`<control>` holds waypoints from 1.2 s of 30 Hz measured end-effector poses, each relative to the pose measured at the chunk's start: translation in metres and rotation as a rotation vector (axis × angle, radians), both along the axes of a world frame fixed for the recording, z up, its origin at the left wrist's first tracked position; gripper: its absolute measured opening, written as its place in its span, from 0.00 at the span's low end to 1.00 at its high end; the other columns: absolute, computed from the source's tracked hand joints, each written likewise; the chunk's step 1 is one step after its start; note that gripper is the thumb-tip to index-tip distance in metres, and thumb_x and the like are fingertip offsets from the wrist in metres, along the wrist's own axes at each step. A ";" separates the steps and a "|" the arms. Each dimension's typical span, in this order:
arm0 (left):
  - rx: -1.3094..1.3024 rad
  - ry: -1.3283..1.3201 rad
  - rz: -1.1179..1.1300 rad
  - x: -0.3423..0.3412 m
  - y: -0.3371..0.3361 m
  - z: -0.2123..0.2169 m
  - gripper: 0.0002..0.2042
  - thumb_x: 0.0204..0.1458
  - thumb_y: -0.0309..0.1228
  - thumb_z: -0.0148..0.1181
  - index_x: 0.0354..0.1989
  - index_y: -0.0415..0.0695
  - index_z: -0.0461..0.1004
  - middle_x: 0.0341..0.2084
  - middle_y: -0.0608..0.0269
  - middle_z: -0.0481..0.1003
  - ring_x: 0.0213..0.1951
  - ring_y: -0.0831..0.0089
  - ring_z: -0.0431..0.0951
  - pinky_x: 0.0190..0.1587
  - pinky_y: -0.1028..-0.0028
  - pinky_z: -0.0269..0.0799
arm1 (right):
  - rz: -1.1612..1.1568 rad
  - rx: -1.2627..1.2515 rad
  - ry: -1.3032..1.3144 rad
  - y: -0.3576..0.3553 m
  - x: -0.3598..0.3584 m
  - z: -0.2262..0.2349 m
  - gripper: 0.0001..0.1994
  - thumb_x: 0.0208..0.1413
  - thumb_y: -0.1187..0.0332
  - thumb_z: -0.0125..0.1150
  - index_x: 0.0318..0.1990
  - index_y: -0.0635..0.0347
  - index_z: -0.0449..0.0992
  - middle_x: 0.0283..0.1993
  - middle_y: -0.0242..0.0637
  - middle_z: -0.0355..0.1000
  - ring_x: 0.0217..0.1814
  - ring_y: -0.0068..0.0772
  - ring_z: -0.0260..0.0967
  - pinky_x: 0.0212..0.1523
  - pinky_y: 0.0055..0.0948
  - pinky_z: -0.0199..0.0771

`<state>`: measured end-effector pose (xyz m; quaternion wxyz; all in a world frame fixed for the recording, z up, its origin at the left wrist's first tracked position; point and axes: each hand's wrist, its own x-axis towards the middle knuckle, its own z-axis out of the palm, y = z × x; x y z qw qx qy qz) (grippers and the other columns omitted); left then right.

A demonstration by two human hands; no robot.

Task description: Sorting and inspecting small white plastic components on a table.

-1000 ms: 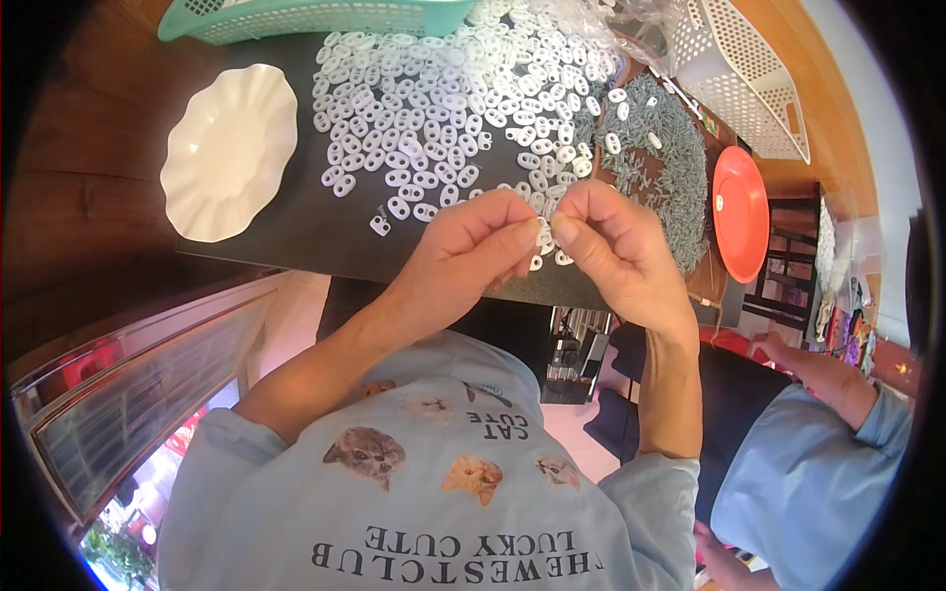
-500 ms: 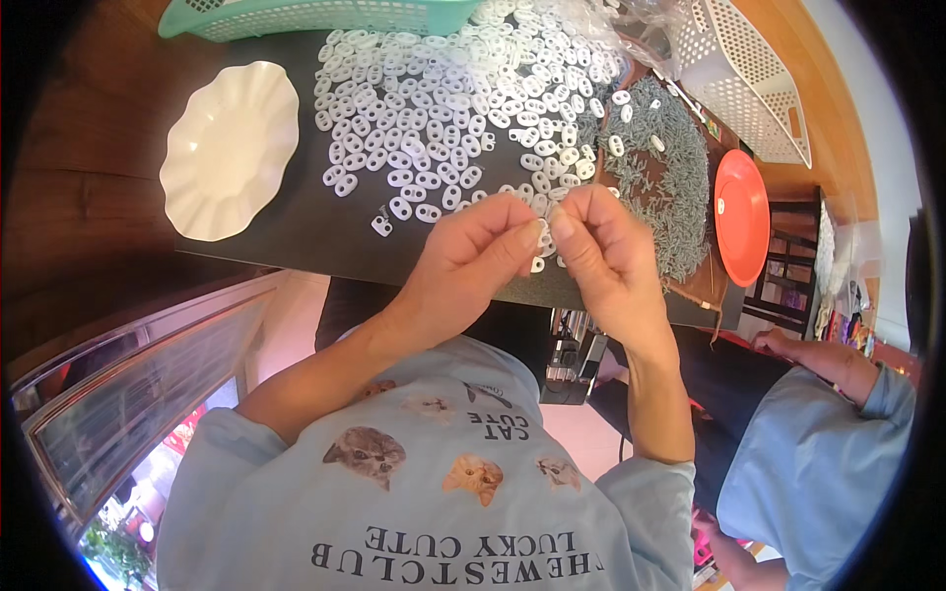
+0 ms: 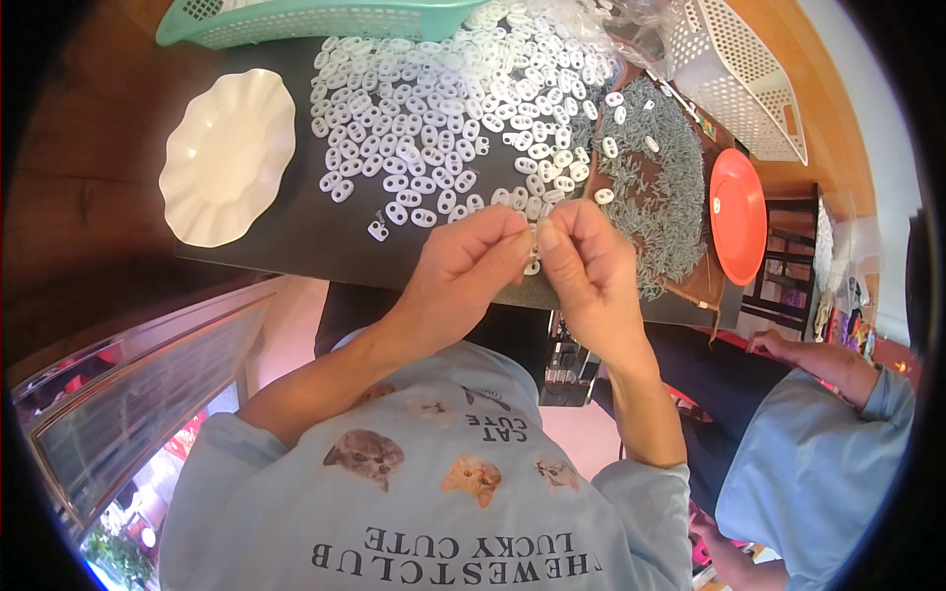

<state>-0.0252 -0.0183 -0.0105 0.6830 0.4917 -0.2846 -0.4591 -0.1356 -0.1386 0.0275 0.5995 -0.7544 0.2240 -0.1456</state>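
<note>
My left hand (image 3: 465,264) and my right hand (image 3: 591,281) meet above the table's front part, thumbs and forefingers pinched together tip to tip. Whatever sits between the fingertips is too small and too covered to make out. Just under them lies a small white plastic piece with two holes (image 3: 533,267), partly hidden. Many more white oval two-hole pieces (image 3: 394,148) spread over the dark table beyond my hands. To the right of these is a heap of small grey screws (image 3: 675,187). One white piece with a screw in it (image 3: 378,229) lies apart, left of my left hand.
A cream scalloped dish (image 3: 229,158) stands at the left and a green basket (image 3: 325,25) at the back. On the right are a red plate (image 3: 737,217) and a white perforated basket (image 3: 744,84). Another person's arm (image 3: 823,364) reaches in at the right.
Both pinched hands have shifted slightly left and a little nearer to me, still fingertip to fingertip. The whole view has also moved a little. The pieces on the table look unchanged.
</note>
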 end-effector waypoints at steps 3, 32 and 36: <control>0.011 0.044 0.013 0.004 0.003 0.010 0.08 0.64 0.30 0.50 0.35 0.41 0.71 0.23 0.74 0.68 0.26 0.88 0.62 0.28 0.84 0.58 | -0.023 0.055 0.062 -0.002 0.000 0.005 0.09 0.64 0.71 0.53 0.32 0.64 0.66 0.25 0.28 0.61 0.27 0.17 0.54 0.27 0.21 0.59; 0.005 0.105 -0.058 0.006 0.011 0.011 0.08 0.64 0.31 0.51 0.33 0.41 0.71 0.24 0.75 0.67 0.27 0.89 0.62 0.29 0.84 0.59 | 0.137 -0.325 0.000 -0.003 0.000 0.004 0.12 0.64 0.67 0.54 0.29 0.62 0.65 0.23 0.27 0.58 0.24 0.19 0.52 0.26 0.23 0.55; 0.029 0.081 -0.054 0.012 0.009 0.007 0.08 0.64 0.31 0.50 0.35 0.41 0.73 0.24 0.71 0.70 0.25 0.86 0.65 0.29 0.84 0.61 | 0.101 -0.109 -0.022 -0.006 0.006 0.004 0.12 0.65 0.65 0.53 0.31 0.61 0.66 0.24 0.24 0.60 0.25 0.18 0.53 0.26 0.21 0.56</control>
